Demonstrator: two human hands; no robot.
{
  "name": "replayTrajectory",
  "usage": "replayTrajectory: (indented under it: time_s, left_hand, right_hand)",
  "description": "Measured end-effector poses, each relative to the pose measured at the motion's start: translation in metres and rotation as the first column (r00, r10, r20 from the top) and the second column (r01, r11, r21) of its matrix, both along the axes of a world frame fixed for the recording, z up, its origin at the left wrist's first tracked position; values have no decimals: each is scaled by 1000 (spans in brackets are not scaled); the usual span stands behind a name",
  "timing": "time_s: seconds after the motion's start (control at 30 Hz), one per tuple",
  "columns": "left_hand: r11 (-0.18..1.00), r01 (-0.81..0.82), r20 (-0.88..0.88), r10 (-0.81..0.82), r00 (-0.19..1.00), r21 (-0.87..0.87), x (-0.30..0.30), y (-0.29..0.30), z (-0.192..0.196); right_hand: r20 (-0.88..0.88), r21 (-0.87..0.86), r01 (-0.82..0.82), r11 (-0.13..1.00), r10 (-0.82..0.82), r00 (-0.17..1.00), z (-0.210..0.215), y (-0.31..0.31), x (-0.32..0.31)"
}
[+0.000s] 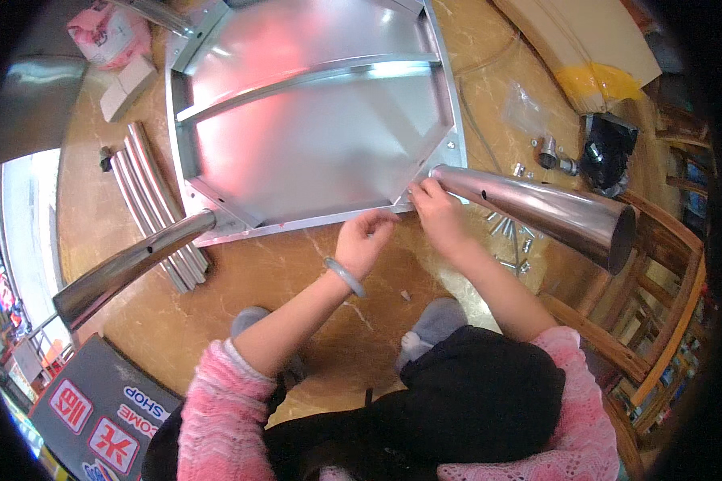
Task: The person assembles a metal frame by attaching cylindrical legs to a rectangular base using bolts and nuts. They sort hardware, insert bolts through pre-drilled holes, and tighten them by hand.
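A shiny metal tabletop (305, 152) lies underside up on the floor, with a crossbar (313, 80) over it. At its near right corner a thick steel tube leg (545, 210) stands up, appearing slanted. Beside that leg's base my right hand (441, 215) is closed, its fingertips pressed at the corner bracket (415, 178); what they pinch is hidden. My left hand (363, 244), with a bracelet on the wrist, is curled at the tabletop's near edge, and anything inside it is too small to make out. Another tube leg (136, 260) rises from the near left corner.
Several thin steel tubes (154, 208) lie to the left. Bolts (501, 224), metal fittings (547, 154) and a black plastic bag (608, 152) are on the right, near a wooden chair (658, 297). A dark mat (104, 409) lies at lower left, and a pink bag (111, 34) is farther off.
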State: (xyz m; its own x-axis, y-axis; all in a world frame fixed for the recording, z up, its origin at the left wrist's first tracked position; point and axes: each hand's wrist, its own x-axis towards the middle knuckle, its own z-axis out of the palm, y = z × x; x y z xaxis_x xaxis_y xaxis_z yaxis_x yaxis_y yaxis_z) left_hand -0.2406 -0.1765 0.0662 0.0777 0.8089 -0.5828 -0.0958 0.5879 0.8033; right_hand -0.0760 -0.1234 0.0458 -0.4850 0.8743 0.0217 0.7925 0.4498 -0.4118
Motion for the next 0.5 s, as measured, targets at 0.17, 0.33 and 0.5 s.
replayTrajectory:
  time_s: [0.17,0.33,0.5]
  left_hand:
    - [798,317,353,-141,925,-512,-55,-23,70]
    - [696,304,435,13,900,-650,-117,-39,113]
    - [787,82,441,253,861,-611,-158,-53,87]
  right_hand:
    - [-249,-193,-44,980,-5,969,70,-10,-28]
    - [-429,-398,-594,699,431,794,149,-31,-87]
    - [-299,-487,-619,617,548,781,125,-45,-175]
